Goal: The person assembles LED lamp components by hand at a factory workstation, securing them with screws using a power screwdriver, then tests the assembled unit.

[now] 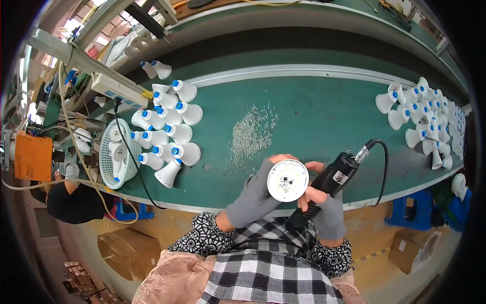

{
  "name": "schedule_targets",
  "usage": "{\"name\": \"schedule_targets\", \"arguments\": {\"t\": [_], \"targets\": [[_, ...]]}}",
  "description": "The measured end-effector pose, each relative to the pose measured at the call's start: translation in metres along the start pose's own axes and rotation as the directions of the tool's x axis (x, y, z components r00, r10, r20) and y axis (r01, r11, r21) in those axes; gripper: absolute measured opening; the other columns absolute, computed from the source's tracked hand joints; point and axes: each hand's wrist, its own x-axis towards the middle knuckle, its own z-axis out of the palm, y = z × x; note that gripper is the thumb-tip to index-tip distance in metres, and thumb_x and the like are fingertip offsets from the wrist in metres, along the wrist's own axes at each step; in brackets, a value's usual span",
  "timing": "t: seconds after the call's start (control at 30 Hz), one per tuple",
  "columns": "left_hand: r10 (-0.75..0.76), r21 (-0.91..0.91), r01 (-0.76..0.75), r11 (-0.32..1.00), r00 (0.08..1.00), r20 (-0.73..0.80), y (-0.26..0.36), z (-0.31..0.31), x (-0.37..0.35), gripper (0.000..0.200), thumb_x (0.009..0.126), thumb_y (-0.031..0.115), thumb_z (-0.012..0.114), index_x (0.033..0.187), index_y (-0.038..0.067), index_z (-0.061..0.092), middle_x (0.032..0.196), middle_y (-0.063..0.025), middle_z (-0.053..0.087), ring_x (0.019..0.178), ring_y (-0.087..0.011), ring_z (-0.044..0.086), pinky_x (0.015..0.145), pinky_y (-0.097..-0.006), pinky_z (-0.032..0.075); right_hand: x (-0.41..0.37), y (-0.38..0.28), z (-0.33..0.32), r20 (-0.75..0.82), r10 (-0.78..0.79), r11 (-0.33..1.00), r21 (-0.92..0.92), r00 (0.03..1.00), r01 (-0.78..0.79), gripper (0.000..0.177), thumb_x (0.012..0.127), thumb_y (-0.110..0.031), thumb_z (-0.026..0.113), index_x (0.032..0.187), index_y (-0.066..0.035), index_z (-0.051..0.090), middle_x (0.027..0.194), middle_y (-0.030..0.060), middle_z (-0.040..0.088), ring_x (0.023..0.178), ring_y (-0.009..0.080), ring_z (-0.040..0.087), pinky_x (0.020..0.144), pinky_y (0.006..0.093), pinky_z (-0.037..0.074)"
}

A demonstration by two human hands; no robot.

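Note:
My left hand (253, 192), in a grey fingerless glove, is closed around a white LED bulb (287, 181). The bulb's round circuit board faces up, with no cover over it. Wrapped round a black electric screwdriver (336, 175) is my right hand (326, 210), gloved alike, its fingertips close beside the bulb. The screwdriver lies slanted, its cord end pointing away from me and its lower end toward my lap; I cannot make out its tip. Beyond my hands, a loose pile of tiny silvery pieces (250, 133), like screws, is spread on the green bench (314, 116).
White bulb housings with blue caps (174, 133) crowd the bench's left side, and more bulb housings (422, 111) stand at the right. A pale basket (107, 162) holds several bulb parts. A black cable (132, 157) crosses the left edge. Another person (76, 200) sits at far left.

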Motion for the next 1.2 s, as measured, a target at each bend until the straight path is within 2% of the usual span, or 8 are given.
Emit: {"name": "schedule_targets", "arguments": {"t": [0.27,0.37,0.47,0.57,0.63,0.73,0.87,1.2], "targets": [[0.032,-0.176,-0.024,0.984,0.998,0.045,0.001,0.0,-0.022,0.065,0.078,0.013,0.073,0.134,0.004,0.039,0.138,-0.0177,0.042,0.132,-0.0302,0.042,0.105,-0.04,0.039,-0.015,0.02,0.005,0.016,-0.007,0.997,-0.082,1.0,0.008,0.049,0.074,-0.005,0.07,0.119,0.006,0.052,0.084,0.0093,0.063,0.06,0.0131,0.06,0.054,0.0242,0.048],[-0.068,-0.444,0.138,0.886,0.983,0.169,0.004,-0.011,-0.029,0.067,0.077,0.015,0.073,0.134,0.005,0.039,0.144,-0.0163,0.031,0.131,-0.025,0.041,0.104,-0.0382,0.039,-0.017,0.025,0.011,-0.007,0.003,0.995,-0.104,1.0,-0.004,0.05,0.074,-0.006,0.071,0.119,0.005,0.052,0.085,0.009,0.063,0.06,0.013,0.06,0.054,0.0238,0.048],[-0.101,-0.383,0.113,0.917,0.994,0.052,-0.001,-0.009,-0.034,0.058,0.081,0.018,0.07,0.131,0.005,0.043,0.133,-0.0129,0.044,0.122,-0.02,0.048,0.099,-0.0351,0.043,-0.019,0.03,0.017,-0.018,0.019,0.993,-0.114,1.0,-0.021,0.05,0.074,-0.006,0.072,0.119,0.004,0.052,0.083,0.0081,0.062,0.06,0.0127,0.059,0.055,0.0236,0.047],[-0.453,-0.61,0.399,0.684,0.889,0.073,0.01,-0.003,-0.04,0.047,0.083,0.019,0.069,0.124,0.005,0.05,0.115,-0.0078,0.057,0.106,-0.0147,0.056,0.09,-0.0303,0.047,-0.02,0.038,0.018,0.002,0.023,0.99,-0.137,1.0,-0.023,0.048,0.075,-0.004,0.071,0.118,0.002,0.052,0.08,0.0064,0.06,0.059,0.0127,0.059,0.055,0.0242,0.047],[-0.506,-0.619,0.43,0.657,0.86,0.061,0.009,-0.004,-0.047,0.043,0.083,0.019,0.07,0.12,0.005,0.053,0.105,-0.0046,0.06,0.097,-0.0118,0.057,0.086,-0.0279,0.047,-0.018,0.039,0.016,0.015,0.056,0.983,-0.175,0.998,-0.052,0.044,0.074,-0.003,0.071,0.114,0.0,0.053,0.077,0.0056,0.059,0.058,0.0137,0.058,0.055,0.0257,0.046],[-0.585,-0.673,0.461,0.578,0.81,0.053,0.003,-0.013,-0.059,0.041,0.079,0.017,0.069,0.115,0.004,0.056,0.101,-0.0035,0.06,0.093,-0.0103,0.057,0.082,-0.0259,0.047,-0.007,0.028,0.004,0.066,-0.288,0.953,-0.077,0.955,0.292,0.033,0.076,-0.003,0.066,0.106,-0.004,0.051,0.074,0.0046,0.055,0.057,0.0159,0.055,0.057,0.0296,0.046],[-0.647,-0.692,0.491,0.529,0.761,0.046,-0.005,-0.027,-0.069,0.041,0.075,0.018,0.068,0.111,0.002,0.058,0.101,-0.004,0.06,0.09,-0.0101,0.057,0.078,-0.0246,0.046,0.016,-0.002,0.021,-0.097,-0.7,0.711,-0.003,0.708,0.703,0.021,0.082,-0.009,0.054,0.102,-0.007,0.048,0.075,0.0017,0.047,0.062,0.0146,0.049,0.069,0.0327,0.04],[-0.641,-0.625,0.574,0.53,0.753,0.148,-0.005,-0.03,-0.076,0.042,0.077,0.018,0.072,0.114,0.004,0.057,0.102,-0.0035,0.062,0.092,-0.0093,0.059,0.081,-0.0247,0.048,0.073,0.047,0.042,-0.219,-0.624,0.777,-0.078,0.75,0.624,0.014,0.09,-0.012,0.052,0.101,-0.006,0.047,0.076,0.0023,0.044,0.068,0.0151,0.046,0.074,0.0344,0.041]]}}
